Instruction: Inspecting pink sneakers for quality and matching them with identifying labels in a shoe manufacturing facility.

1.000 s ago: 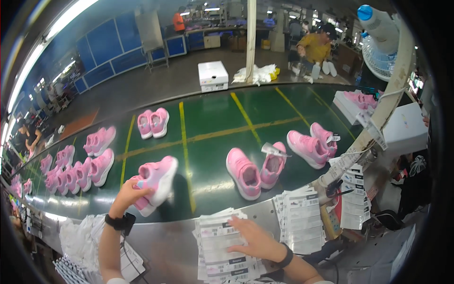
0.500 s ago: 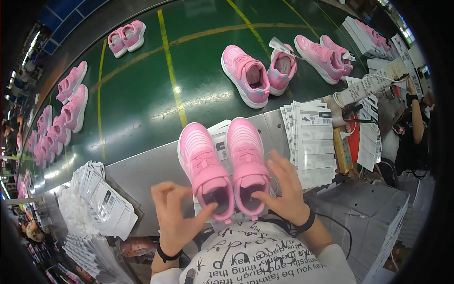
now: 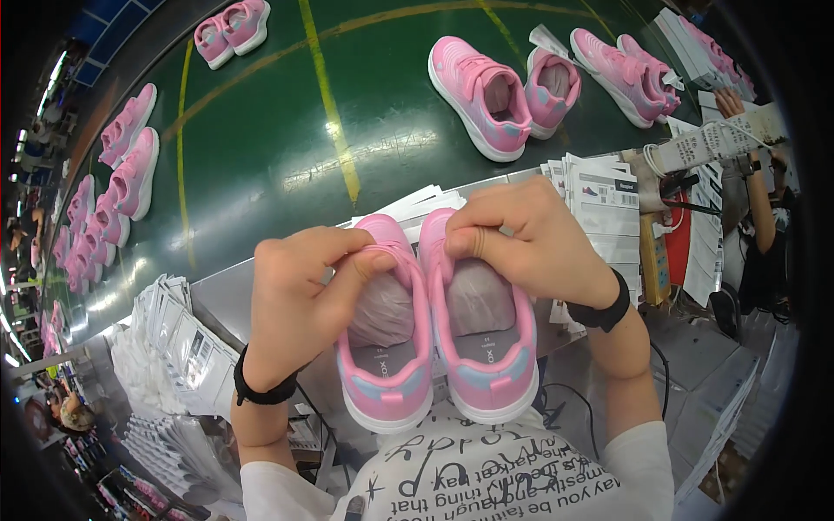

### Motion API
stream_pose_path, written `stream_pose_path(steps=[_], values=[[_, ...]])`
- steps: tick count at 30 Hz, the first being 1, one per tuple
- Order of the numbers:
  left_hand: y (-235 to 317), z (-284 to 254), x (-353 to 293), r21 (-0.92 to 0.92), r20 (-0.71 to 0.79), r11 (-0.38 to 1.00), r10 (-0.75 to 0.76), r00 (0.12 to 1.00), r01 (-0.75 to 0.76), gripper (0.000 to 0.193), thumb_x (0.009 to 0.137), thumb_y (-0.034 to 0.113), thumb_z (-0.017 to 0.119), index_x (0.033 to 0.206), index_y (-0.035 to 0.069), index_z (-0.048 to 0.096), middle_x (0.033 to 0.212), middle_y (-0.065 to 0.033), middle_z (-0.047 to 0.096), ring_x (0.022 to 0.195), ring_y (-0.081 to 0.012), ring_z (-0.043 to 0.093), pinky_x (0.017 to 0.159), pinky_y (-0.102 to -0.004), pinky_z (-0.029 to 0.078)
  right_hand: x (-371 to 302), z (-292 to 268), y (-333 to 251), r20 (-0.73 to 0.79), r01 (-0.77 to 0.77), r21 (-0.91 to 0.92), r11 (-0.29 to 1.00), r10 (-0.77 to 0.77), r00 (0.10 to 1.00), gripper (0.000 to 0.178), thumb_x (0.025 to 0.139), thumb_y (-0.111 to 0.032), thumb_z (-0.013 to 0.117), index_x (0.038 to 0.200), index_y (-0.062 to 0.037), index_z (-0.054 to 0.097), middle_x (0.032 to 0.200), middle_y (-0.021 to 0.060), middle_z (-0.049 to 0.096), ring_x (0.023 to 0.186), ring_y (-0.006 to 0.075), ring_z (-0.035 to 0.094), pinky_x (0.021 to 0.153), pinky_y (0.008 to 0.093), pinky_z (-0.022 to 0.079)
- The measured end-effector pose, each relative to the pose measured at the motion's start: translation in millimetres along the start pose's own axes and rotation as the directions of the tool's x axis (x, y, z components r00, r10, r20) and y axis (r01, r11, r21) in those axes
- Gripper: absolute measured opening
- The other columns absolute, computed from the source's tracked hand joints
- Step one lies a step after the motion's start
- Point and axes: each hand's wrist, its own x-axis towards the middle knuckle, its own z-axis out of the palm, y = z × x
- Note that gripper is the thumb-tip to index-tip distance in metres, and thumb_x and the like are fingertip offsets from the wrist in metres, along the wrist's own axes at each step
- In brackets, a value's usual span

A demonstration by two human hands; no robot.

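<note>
Two pink sneakers are side by side in front of me, heels toward me: the left sneaker and the right sneaker. Pale crumpled paper stuffing fills the front of each, and the grey insoles show behind it. My left hand pinches the upper of the left sneaker at the front of its opening, thumb inside. On the right sneaker, my right hand grips the same spot with its fingers closed. Both hands hide most of the straps and part of the toes.
A green conveyor belt with yellow lines runs beyond the metal ledge, carrying several pink sneakers. Printed card stacks lie left and right. A power strip, cables and another person's arm are at the right.
My hands, apart and open beside the sneakers before, have closed on their uppers. The sneakers now tilt, their openings and insoles facing me more. The belt scene sits higher in view.
</note>
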Motion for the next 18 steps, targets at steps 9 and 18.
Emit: stream_pose_path(steps=[9, 18], values=[[-11, -1, 11, -0.343, 0.206, 0.835, -0.380, 0.902, 0.430, 0.012, 0.084, 0.007, 0.072, 0.082, -0.004, 0.070, 0.066, -0.0090, 0.067, 0.062, -0.0074, 0.059, 0.057, -0.0234, 0.046, 15, 4, 13, 0.155, -0.357, 0.331, 0.874, 0.323, 0.934, 0.016, 0.085, -0.013, 0.074, 0.079, 0.0016, 0.074, 0.054, 0.0002, 0.056, 0.053, 0.0035, 0.043, 0.047, 0.0246, 0.035], [-7, 23, -58, 0.013, 0.053, 0.999, -0.031, 0.998, 0.030, 0.027, 0.067, 0.008, 0.083, 0.093, 0.006, 0.073, 0.095, -0.0072, 0.072, 0.074, -0.0233, 0.062, 0.061, -0.0306, 0.048, -74, 45, 36, -0.088, 0.256, -0.274, 0.927, -0.289, 0.953, 0.027, 0.069, -0.005, 0.076, 0.096, -0.0048, 0.072, 0.096, 0.0095, 0.069, 0.082, 0.0306, 0.066, 0.072, 0.0343, 0.054]])
